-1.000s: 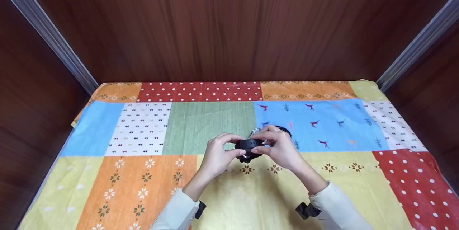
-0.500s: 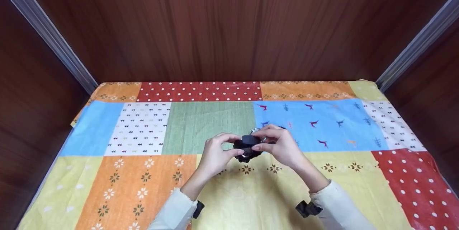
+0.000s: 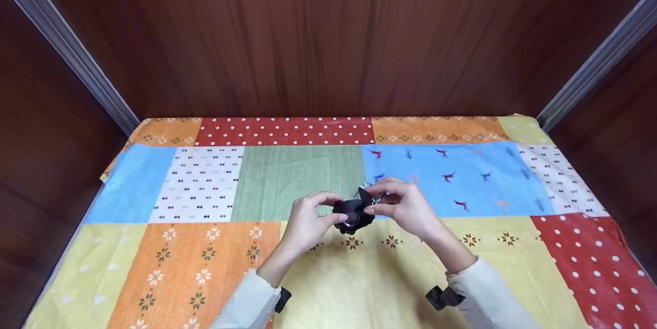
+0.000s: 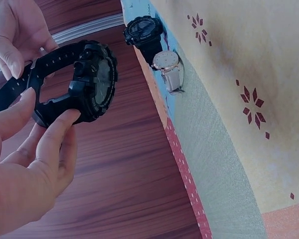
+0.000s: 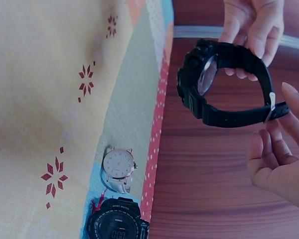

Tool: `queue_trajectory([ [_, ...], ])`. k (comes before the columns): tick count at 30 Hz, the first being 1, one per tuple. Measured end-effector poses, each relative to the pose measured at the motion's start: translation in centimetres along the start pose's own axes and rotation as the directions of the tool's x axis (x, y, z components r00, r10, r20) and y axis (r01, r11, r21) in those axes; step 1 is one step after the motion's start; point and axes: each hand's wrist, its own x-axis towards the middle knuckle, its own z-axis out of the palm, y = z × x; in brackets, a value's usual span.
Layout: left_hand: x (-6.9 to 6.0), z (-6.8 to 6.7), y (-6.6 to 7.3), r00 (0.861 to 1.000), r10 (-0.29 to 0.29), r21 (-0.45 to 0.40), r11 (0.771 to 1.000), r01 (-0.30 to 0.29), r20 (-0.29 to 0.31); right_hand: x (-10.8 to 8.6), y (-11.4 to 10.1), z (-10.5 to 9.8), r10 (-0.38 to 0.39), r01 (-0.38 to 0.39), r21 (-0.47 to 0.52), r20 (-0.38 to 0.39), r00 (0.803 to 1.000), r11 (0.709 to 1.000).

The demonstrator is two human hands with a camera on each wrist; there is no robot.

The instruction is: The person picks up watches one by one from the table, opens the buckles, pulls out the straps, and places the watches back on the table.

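Above the patchwork cloth, both hands hold a black sport wristwatch, its strap curved into a loop. My left hand grips the strap close to the case, thumb on the near side; in the left wrist view the watch face is turned away from the fingers. My right hand pinches the strap's end beside a silver buckle, seen in the right wrist view with the strap tip running through or against it; which of the two I cannot tell.
On the cloth behind the right hand lie a pale-dialled watch with a light strap and a second black digital sport watch, both mostly hidden in the head view. A wooden panel rises at the table's far edge, with side panels left and right.
The strap end in my right hand has swung up and to the right, away from the loop, and that hand has shifted slightly right. My left hand has stayed nearly in place.
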Motion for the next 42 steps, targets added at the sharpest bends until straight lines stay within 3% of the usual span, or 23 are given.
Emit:
queue_trajectory([
  [7,0.0,-0.1,0.1,1.0,0.014,0.015,1.0,-0.013,-0.004,0.1,0.2,-0.6,0.074,-0.079,0.109,0.046,0.996,0.991],
  [16,0.0,-0.2,-0.2,1.0,-0.013,-0.014,1.0,0.013,-0.003,0.2,0.4,-1.0,0.101,-0.12,0.195,0.102,0.99,0.973],
  [30,-0.1,0.0,-0.3,1.0,-0.003,-0.025,1.0,0.003,-0.001,0.0,0.8,-1.6,0.172,-0.196,0.199,0.133,0.976,0.96],
  [42,-0.2,-0.1,-0.4,1.0,-0.011,-0.037,0.999,0.011,0.006,-0.1,1.2,-1.7,0.145,-0.167,0.189,0.126,0.981,0.968],
])
